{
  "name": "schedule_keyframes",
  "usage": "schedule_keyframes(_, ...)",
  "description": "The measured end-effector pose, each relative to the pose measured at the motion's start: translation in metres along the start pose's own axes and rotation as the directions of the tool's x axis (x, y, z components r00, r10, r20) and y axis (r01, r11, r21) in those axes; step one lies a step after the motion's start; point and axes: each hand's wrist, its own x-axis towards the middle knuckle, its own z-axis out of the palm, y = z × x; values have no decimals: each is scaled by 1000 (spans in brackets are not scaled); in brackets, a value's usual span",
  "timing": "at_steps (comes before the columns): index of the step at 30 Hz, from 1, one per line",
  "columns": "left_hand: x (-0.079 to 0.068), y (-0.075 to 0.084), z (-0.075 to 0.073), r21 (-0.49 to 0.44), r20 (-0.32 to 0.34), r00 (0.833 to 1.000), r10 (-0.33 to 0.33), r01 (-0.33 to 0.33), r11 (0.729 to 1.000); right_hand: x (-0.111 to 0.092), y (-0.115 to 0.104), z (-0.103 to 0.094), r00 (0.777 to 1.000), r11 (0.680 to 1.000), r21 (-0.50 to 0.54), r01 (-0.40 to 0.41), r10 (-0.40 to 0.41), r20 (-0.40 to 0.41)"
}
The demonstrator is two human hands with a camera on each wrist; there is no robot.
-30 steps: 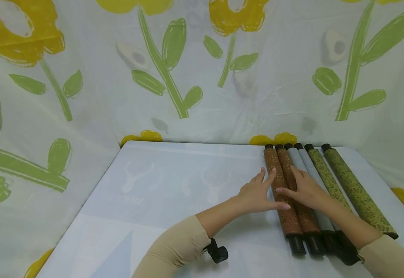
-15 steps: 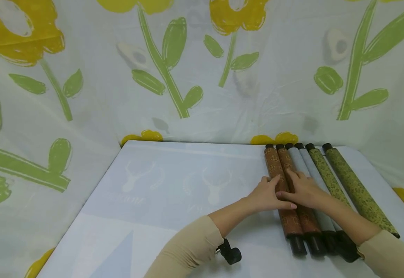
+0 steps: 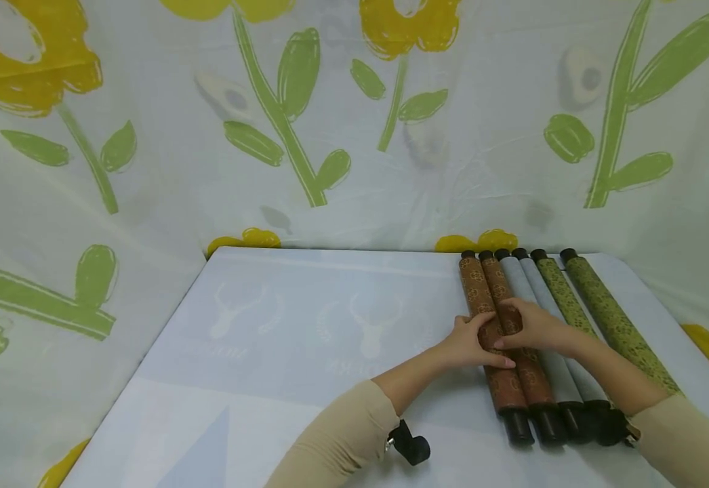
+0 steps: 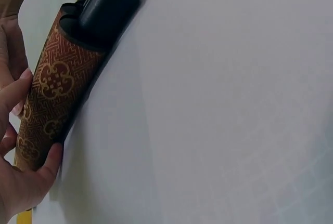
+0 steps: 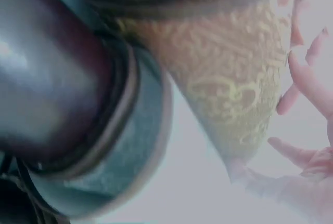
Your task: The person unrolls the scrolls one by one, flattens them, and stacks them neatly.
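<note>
A row of rolled scrolls with black end knobs lies on the right of the table. The leftmost is a reddish-brown scroll (image 3: 476,288) with a gold pattern; a second brown scroll (image 3: 536,381) is beside it. My left hand (image 3: 467,344) grips the leftmost scroll, thumb across its top and fingers along its left side. My right hand (image 3: 540,327) arches over the second brown scroll, its curled thumb and fingers at the leftmost scroll's right side. Their exact contact is partly hidden. The left wrist view shows the held scroll (image 4: 57,78) close up; the right wrist view is hazy.
To the right lie grey scrolls (image 3: 522,281) and green-gold scrolls (image 3: 613,315), running lengthwise from the back edge. The pale table (image 3: 306,325) extends to the left. A flowered cloth (image 3: 391,190) hangs behind. Black wrist cameras (image 3: 412,444) sit on the forearms.
Both hands have closed from spread fingers onto the leftmost brown scroll; the left hand moved right onto it, and the right fingers have curled. The head view has shifted slightly.
</note>
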Motion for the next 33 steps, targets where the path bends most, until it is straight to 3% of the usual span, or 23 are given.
schedule_keyframes(4,0,0,3,-43,-24,1000,-15,14,999,1,3,-8,993,987,134,-84,71,98)
schedule_keyframes(9,2,1,4,-79,-59,998,-31,27,997,5,2,-16,979,961,240,-136,93,181)
schedule_keyframes(17,1,-1,3,-146,-86,993,-80,67,987,11,1,-17,963,945,266,-191,128,238)
schedule_keyframes(26,-1,-7,-10,-175,-42,998,-41,33,984,14,0,-11,960,932,309,-190,112,255)
schedule_keyframes(33,0,-8,-15,-257,28,998,-52,57,965,18,0,-4,954,901,381,-206,99,282)
